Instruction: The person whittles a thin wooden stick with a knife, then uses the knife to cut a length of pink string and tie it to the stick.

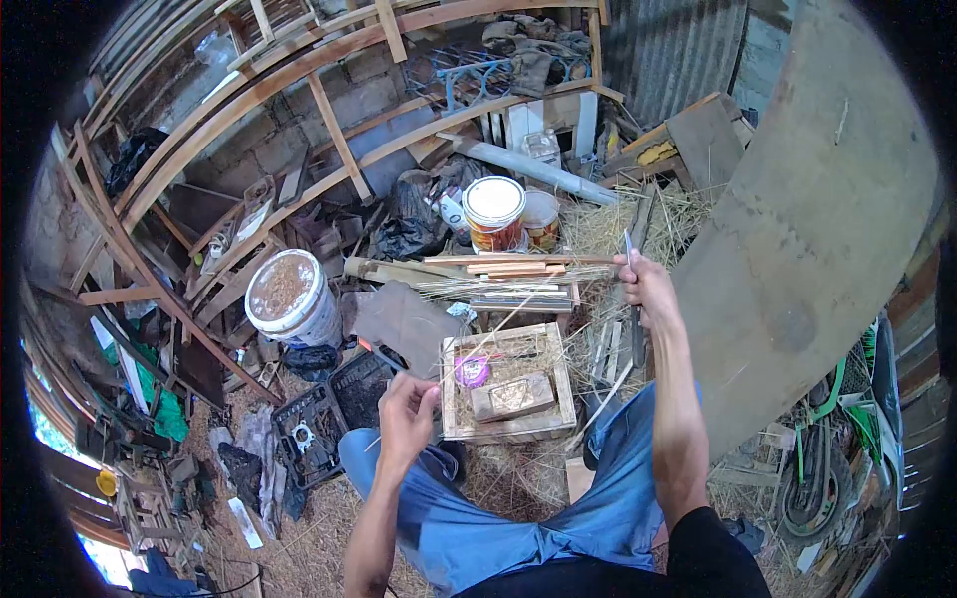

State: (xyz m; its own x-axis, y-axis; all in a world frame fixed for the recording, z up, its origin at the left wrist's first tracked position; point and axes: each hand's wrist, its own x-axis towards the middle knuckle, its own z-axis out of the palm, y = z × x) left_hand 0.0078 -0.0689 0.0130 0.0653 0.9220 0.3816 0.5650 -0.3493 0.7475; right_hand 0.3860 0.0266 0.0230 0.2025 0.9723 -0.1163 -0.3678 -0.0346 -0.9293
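Note:
My right hand [650, 291] is raised to the right, its fingers wrapped round a knife [628, 245] whose pale blade points up. My left hand [407, 417] is closed in a pinch on a thin straw-coloured strip [493, 341], which slants up to the right from my fingers. Between my knees stands a low wooden box [565, 384], just right of my left hand. On its top lie a wooden block [513, 397] and a pink round object [472, 371]. My left fingers partly hide the strip.
Thin wooden slats [513, 267] lie beyond the box. A lidded white bucket [291, 294] stands at the left, and a paint tub [493, 214] behind. An open black tool case [317, 419] lies by my left knee. A large board [797, 229] leans at the right.

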